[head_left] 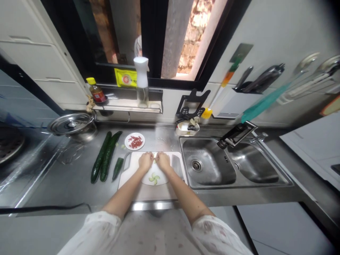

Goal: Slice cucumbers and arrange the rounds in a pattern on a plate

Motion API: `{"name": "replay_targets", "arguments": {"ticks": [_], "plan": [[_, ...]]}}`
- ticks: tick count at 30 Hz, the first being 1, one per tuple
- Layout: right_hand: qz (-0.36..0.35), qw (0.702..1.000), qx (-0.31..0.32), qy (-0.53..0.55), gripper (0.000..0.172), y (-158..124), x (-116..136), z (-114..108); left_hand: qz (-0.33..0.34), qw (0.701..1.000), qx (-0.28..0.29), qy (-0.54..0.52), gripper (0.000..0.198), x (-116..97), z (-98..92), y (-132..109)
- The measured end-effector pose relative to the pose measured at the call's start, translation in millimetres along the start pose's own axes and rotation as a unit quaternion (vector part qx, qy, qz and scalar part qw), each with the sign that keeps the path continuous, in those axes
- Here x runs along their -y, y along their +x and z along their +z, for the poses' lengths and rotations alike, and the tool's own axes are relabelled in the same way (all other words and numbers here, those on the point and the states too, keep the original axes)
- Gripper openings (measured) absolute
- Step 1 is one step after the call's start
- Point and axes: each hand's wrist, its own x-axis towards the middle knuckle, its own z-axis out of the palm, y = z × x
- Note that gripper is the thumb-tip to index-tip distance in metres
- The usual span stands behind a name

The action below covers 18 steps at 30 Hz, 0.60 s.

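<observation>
The left hand (145,162) and the right hand (164,162) meet knuckle to knuckle over the far half of the cutting board (148,194). The fingers of both are curled in, and their tips close together on a small pale piece (154,158). It is too small to tell what it is. Holding it from both sides seems to suit something too little for one hand to steady.

Just below the hands, toward the person, a small white plate (164,180) lies on the board. It carries a few cucumber slices (154,178) and is near enough for a short drop from the fingers.

Left of the board, two long cucumbers (105,156) lie side by side on the steel worktop (66,177). A shorter cucumber piece (117,168) lies between them and the board, within the left hand's reach. Beyond the board's far left corner sits a dish of red bits (135,141).

To the right the sink (212,170) adjoins the board, its tap (236,134) swung over the basin. A lidded pot (72,124) stands further left, near the stove.
</observation>
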Motion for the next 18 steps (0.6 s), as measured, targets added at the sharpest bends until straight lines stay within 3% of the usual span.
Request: {"name": "replay_targets", "arguments": {"ticks": [18], "plan": [[-0.016, 1.0, -0.013, -0.007, 0.019, -2.7, -1.2, -5.1, -0.011, 1.0, -0.01, -0.017, 0.024, -1.9, -7.5, -4.4]]}}
